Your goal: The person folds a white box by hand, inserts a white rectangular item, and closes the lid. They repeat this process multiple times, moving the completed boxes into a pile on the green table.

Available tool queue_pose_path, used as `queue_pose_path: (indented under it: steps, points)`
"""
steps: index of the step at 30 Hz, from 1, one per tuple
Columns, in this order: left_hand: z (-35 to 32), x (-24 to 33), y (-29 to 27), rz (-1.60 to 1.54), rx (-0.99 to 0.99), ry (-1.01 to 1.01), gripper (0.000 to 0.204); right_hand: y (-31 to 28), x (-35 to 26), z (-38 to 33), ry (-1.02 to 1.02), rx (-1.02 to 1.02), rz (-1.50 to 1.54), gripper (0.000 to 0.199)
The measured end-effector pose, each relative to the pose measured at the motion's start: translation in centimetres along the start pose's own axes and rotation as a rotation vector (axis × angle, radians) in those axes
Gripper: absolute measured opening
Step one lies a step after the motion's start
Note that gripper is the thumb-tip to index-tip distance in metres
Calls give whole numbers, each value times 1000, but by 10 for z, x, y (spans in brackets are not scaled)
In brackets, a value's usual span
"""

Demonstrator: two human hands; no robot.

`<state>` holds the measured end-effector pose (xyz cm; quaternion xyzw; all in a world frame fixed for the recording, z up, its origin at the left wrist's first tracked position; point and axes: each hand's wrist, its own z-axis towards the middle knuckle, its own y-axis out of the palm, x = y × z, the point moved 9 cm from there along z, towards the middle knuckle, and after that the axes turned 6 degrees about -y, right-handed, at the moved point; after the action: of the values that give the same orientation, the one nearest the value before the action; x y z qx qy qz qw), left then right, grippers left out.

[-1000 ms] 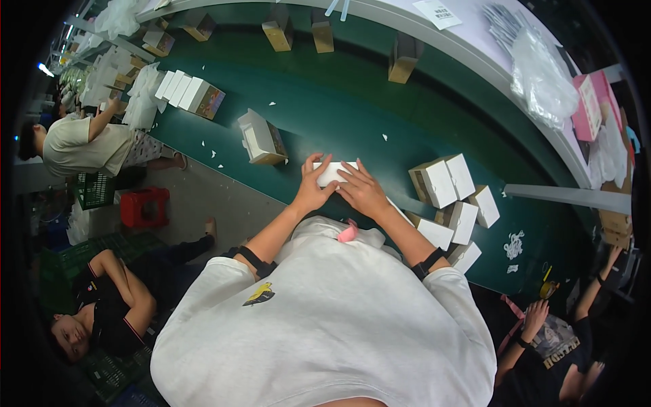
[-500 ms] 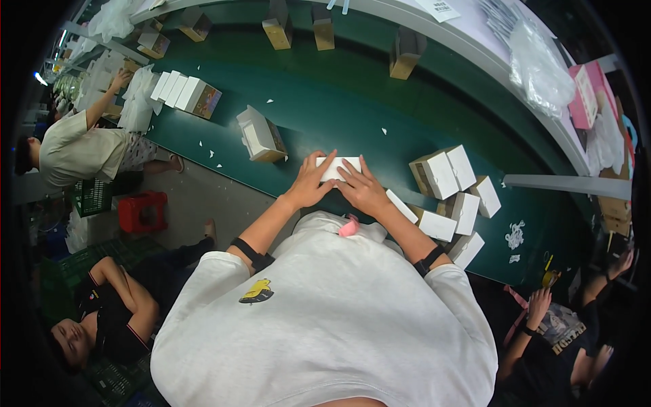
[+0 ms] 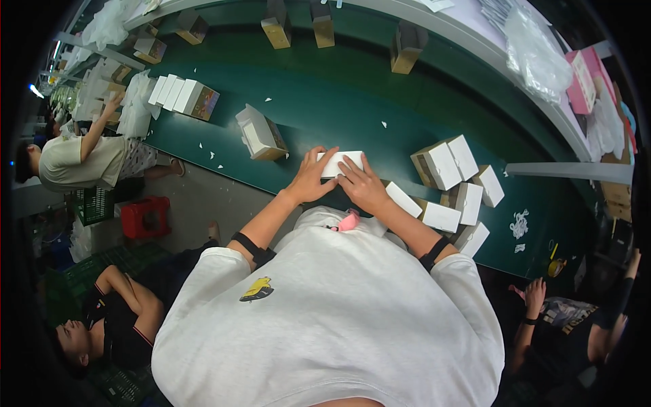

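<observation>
A small box with a white top [image 3: 344, 159] stands on the green table, close in front of my body. My left hand [image 3: 312, 180] is closed round its left side, fingers over the far edge and thumb at the near side. From the right, my right hand [image 3: 363, 186] grips the same box, with fingers bent on its near face and right side. My palms hide part of its walls. Left of my hands, a larger box with raised flaps [image 3: 261, 136] stands apart from them. Just right of my right hand lies a white-topped box [image 3: 401, 199].
Several white-and-brown boxes [image 3: 444, 166] cluster at the right, beside a heap of white scraps [image 3: 519, 224]. A row of boxes [image 3: 186, 97] stands far left. A shelf [image 3: 468, 47] overhangs the far side, with a grey post [image 3: 569, 171] at right. People work or sit nearby.
My right fingers have shifted from lying over the box's top to its near face and right side. The box shows more of its white top. Both hands stay on it.
</observation>
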<state>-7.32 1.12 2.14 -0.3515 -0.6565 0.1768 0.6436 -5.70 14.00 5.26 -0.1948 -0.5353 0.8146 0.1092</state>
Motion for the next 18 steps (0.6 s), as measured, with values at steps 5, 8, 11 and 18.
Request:
queue_pose_path:
  steps: [5,8,11,18]
  points:
    - [-3,-2,3,-31,8,-3,78,4,-2,-3,35,7,-6,20]
    - [-1,-5,2,-26,16,9,76,6,0,-2,51,31,4,18]
    - [-1,0,1,1,15,31,77,5,1,-3,51,63,-22,15]
    - [1,-3,0,11,33,37,79,2,8,-1,84,68,41,16]
